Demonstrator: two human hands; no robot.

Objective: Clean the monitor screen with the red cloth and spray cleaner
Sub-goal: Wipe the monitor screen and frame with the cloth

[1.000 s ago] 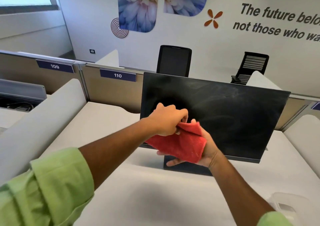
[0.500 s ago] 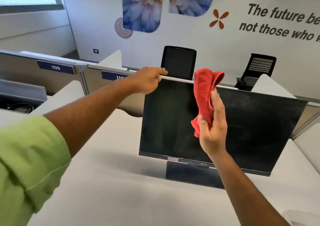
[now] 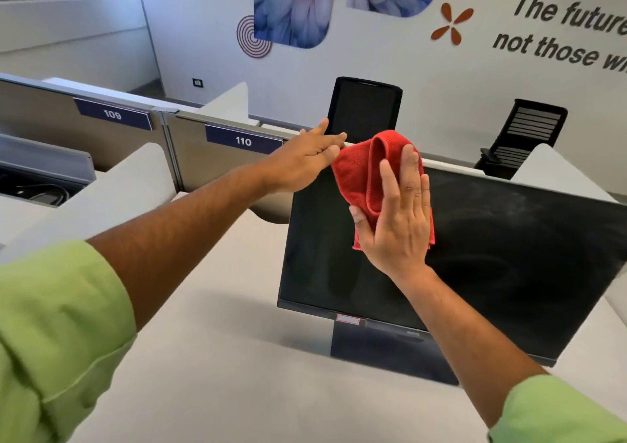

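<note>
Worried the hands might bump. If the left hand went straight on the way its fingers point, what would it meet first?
Likely the red cloth, bunched just ahead of the left hand at the top of the monitor; depth unclear.

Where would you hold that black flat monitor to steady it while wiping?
Take the black flat monitor by its top edge near the left corner, from above, where the left hand rests. The thin panel stands on one narrow dark stand, so the right hand pressing the red cloth against it would likely rock it; the edge keeps fingers off the screen.
</note>
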